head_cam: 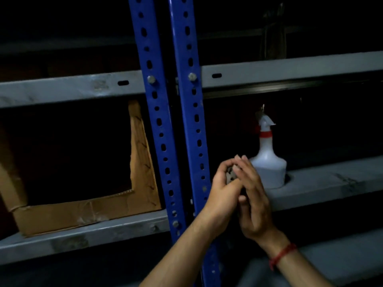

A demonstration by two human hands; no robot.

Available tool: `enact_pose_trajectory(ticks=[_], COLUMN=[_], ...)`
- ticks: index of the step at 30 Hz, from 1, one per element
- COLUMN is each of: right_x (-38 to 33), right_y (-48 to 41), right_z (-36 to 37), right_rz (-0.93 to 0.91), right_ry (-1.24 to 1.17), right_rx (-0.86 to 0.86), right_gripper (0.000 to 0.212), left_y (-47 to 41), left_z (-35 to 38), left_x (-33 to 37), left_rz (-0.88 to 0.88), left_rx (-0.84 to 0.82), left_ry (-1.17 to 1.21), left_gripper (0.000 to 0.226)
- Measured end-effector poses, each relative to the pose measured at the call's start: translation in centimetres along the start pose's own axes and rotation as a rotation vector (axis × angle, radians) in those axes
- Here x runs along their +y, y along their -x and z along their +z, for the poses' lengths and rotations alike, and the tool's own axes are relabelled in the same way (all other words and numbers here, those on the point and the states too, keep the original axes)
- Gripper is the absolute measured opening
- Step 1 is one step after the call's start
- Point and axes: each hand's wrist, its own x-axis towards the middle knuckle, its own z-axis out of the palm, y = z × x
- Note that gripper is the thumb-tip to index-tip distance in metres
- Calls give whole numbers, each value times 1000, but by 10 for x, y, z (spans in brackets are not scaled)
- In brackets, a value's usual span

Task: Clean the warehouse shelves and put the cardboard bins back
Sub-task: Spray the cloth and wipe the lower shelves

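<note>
While the left hand [221,189] is curling its fingers round a small grey object [230,175], the right hand [256,204] is lying flat against it with fingers straight, so the grip is a narrow, two-handed one. The object is too dim to identify; it may be a wad of cleaning cloth.

Just beyond the grip and slightly to its right, a white spray bottle [267,162] is standing upright on the right-hand shelf [331,183], apart from both hands. Directly left of the grip, two blue uprights [157,121] are dividing the bays. Well to the left of the grip, past those uprights, one cardboard bin [83,212] is sitting on the neighbouring shelf level, its open cut-out front facing outward.

Progress assessment: one bin appears to be in place already. The bay behind the grip is holding only the bottle, and dull smears are showing along its front edge, so wiping there is probably not yet complete. Any bins belonging to that bay are likely awaiting return; none is in view.
</note>
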Motion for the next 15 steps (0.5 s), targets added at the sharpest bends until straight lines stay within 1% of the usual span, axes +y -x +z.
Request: enact_pose_trajectory(ticks=[3, 6, 9, 12, 15], right_x=[-17, -42, -68, -86, -102], right_y=[-28, -70, -114, -150, -176], right_z=[16, 31, 46, 68, 91], right_rz=[-32, -157, -188, -177, -245], right_ry=[-77, 0, -12, -35, -29], right_rx=[64, 104, 124, 137, 131], right_gripper=[43, 44, 40, 28, 23], left_y=[12, 25, 30, 29, 35], left_z=[-11, -34, -63, -92, -115], left_x=[34, 82, 122, 148, 168], left_rz=[54, 132, 262, 439, 551], left_rx=[-66, -77, 0, 88, 153], left_ry=[74, 212, 156, 41, -14], left_gripper=[29, 51, 51, 42, 39])
